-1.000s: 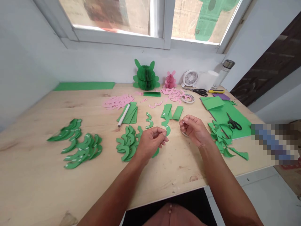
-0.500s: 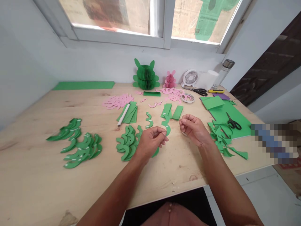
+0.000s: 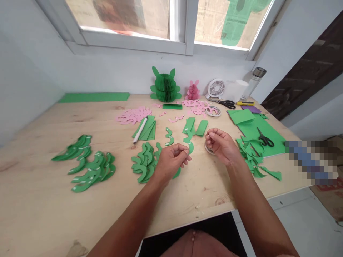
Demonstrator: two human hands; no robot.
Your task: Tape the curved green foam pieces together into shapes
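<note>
Both of my hands hover over the middle of the table with thumb and fingers pinched. Beside a wavy green paper cutout [image 3: 189,137] with white strips on it is my left hand [image 3: 174,159]; whatever it pinches is too small to make out. To the right, my right hand [image 3: 221,144] is closed the same way, its content also unclear. A tape roll [image 3: 208,149] shows partly behind that hand. Another wavy green cutout [image 3: 169,136] lies further left. Left of my left hand is a pile of green cutouts [image 3: 144,162], partly covered by it.
More green cutouts with white strips [image 3: 95,171] lie left. A white pen [image 3: 140,131] rests on green paper pieces [image 3: 150,130]. Pink cutouts [image 3: 135,115], a green paper figure [image 3: 165,87] and a fan [image 3: 215,87] stand behind. Scissors [image 3: 265,138] and paper scraps [image 3: 250,157] are right.
My right hand has shifted very slightly to the right, and more of the tape roll behind it shows. My left hand stays almost still. The view has moved a little.
</note>
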